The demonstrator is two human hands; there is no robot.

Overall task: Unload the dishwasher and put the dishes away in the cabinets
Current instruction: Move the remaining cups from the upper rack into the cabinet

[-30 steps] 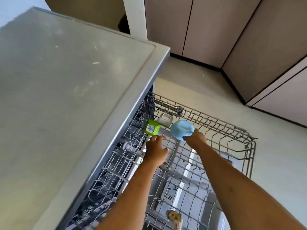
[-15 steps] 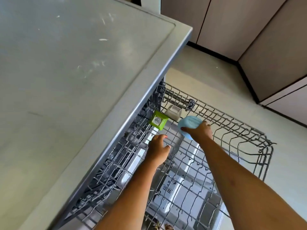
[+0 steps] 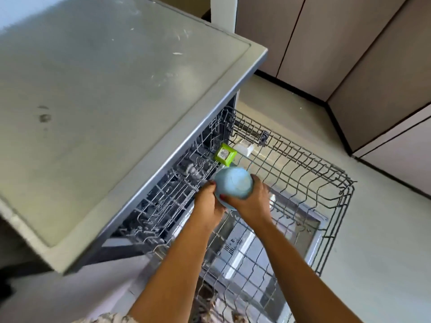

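Beside a green container [image 3: 225,154] on the pulled-out wire rack [image 3: 303,159], both hands [image 3: 250,202] clasp a pale blue bowl [image 3: 233,184], base up.

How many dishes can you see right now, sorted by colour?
Light blue: 1, the bowl held in both hands
Green: 1, the square container in the rack
White: 1, the container behind it
Total: 3

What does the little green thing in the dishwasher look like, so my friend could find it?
Start at the big grey countertop and drop to the pulled-out wire dishwasher rack under its edge. At the rack's far corner near the counter sits a small lime-green square cup, bottom up, with a white label. Beside it are a pale white container and a round light-blue bowl; only this one is green and boxy.
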